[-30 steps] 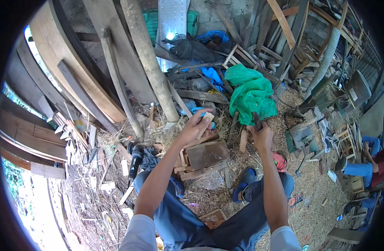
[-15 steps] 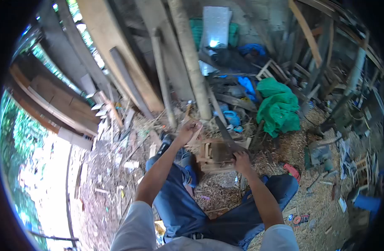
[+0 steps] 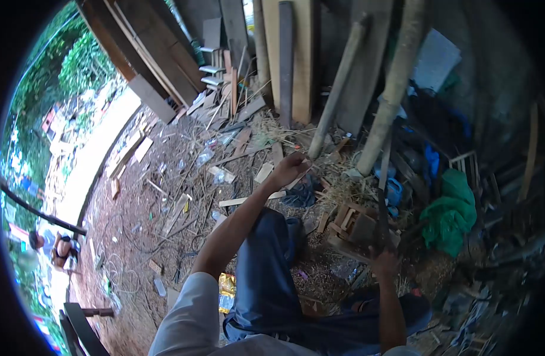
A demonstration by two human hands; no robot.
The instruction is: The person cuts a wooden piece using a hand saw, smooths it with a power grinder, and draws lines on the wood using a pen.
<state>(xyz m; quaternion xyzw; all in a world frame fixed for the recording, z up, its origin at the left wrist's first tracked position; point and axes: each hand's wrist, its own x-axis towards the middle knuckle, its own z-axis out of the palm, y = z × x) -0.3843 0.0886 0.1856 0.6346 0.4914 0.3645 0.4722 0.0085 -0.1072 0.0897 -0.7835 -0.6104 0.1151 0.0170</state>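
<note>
My left hand [image 3: 291, 169] is raised in front of my left knee with its fingers curled closed. A small pale edge shows at the fingertips, but I cannot make out what it is. My right hand [image 3: 384, 262] is wrapped round the near end of a long, dark, machete-like blade [image 3: 383, 207], which points away from me. Its handle is hidden in the fist. Beside the blade, on the ground between my legs and the posts, sits a small wooden frame-like block [image 3: 361, 228]. The blade overlaps its right side; I cannot tell whether they touch.
Boards [image 3: 296, 65] and round posts [image 3: 397, 89] lean at the back. A green plastic sack [image 3: 450, 213] lies at the right, near scrap wood. Wood chips and sticks litter the dirt. A yellow packet [image 3: 227, 292] lies by my left leg. Another person [image 3: 59, 246] is outside at the left.
My view has swung left, so the block, blade and green sack appear farther right. The person outside has come into view. My right hand still grips the blade's near end.
</note>
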